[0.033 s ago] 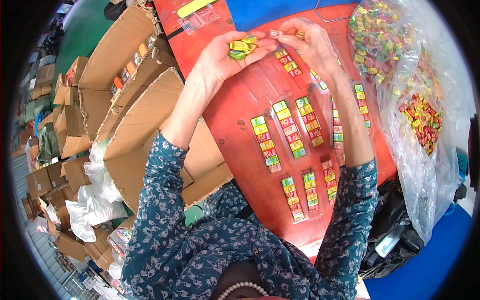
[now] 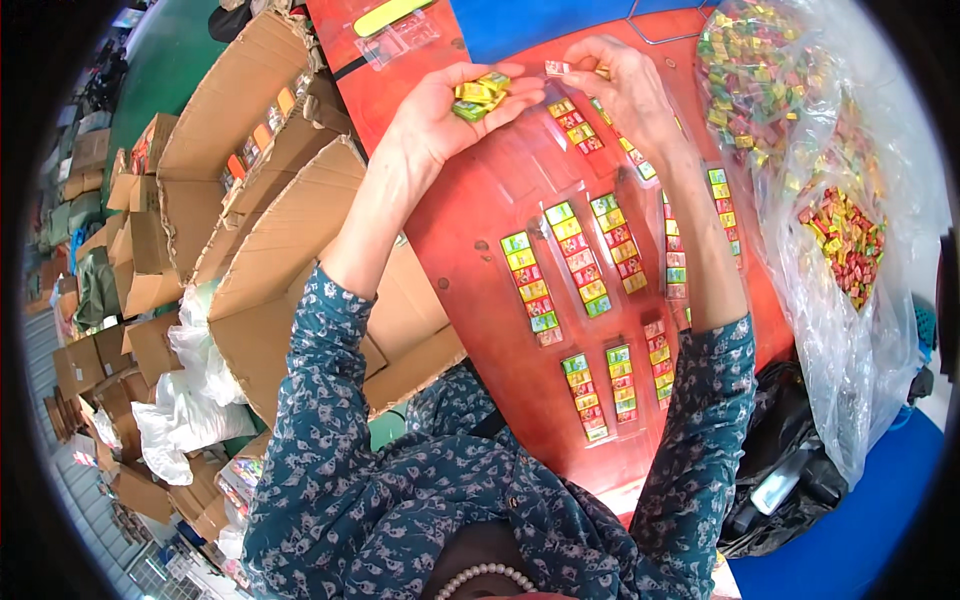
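Observation:
My left hand (image 2: pixel 445 108) is turned palm up and cupped at the far side of the red table, holding several small yellow and green wrapped candies (image 2: pixel 482 94). Close by on its right, my right hand (image 2: pixel 625 88) pinches a white-and-red wrapped candy (image 2: pixel 557 68) between thumb and fingers. Another small piece (image 2: pixel 603 72) shows by its fingers. Below the hands lies a clear plastic tray with a short row of candies (image 2: pixel 577 126); part of it looks unfilled. A filled row (image 2: pixel 637 158) is partly hidden by my right hand.
Several clear trays with rows of coloured candies (image 2: pixel 577 258) lie across the red table (image 2: pixel 450 250). A big clear bag of loose candies (image 2: pixel 845 245) stands at the right. Open cardboard boxes (image 2: pixel 275 270) crowd the left side. A black plastic bag (image 2: pixel 780 430) sits at the lower right.
My left hand has shifted slightly left with its candies. The pinched candy has moved a little to the right, so the hands are slightly farther apart.

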Demonstrator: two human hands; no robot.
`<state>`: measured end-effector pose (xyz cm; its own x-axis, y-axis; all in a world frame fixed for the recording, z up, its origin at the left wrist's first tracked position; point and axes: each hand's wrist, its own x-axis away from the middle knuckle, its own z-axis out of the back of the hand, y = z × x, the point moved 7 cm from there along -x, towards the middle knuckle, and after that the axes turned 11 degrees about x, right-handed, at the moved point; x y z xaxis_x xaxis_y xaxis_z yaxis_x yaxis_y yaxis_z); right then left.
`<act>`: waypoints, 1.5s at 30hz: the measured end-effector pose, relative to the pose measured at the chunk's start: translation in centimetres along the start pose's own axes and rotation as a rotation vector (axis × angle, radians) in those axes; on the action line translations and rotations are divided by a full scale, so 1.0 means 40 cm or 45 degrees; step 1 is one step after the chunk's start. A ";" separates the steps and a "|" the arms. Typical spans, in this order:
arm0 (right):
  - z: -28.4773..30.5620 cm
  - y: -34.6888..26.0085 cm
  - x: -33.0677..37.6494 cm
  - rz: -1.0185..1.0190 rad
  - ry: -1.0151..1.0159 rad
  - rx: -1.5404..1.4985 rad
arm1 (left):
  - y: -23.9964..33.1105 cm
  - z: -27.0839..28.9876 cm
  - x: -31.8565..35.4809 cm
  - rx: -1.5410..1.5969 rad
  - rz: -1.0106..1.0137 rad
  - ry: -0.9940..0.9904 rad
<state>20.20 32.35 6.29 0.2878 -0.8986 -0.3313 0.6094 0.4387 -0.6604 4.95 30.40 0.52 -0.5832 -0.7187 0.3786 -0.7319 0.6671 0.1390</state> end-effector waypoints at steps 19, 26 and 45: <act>-0.060 0.034 0.012 0.185 -0.066 0.459 | 0.033 0.003 -0.037 -0.747 -0.373 0.149; -0.059 0.048 0.018 0.175 -0.085 0.503 | 0.025 0.007 -0.047 -0.637 -0.324 0.206; 0.017 0.078 0.035 -0.271 0.218 0.117 | -0.015 -0.140 -0.072 -2.724 -1.119 0.135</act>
<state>23.02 32.45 4.23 0.0217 -0.9518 -0.3060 0.7095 0.2303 -0.6660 9.05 33.16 4.46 -0.3794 -0.8848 -0.2704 0.6219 -0.4603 0.6335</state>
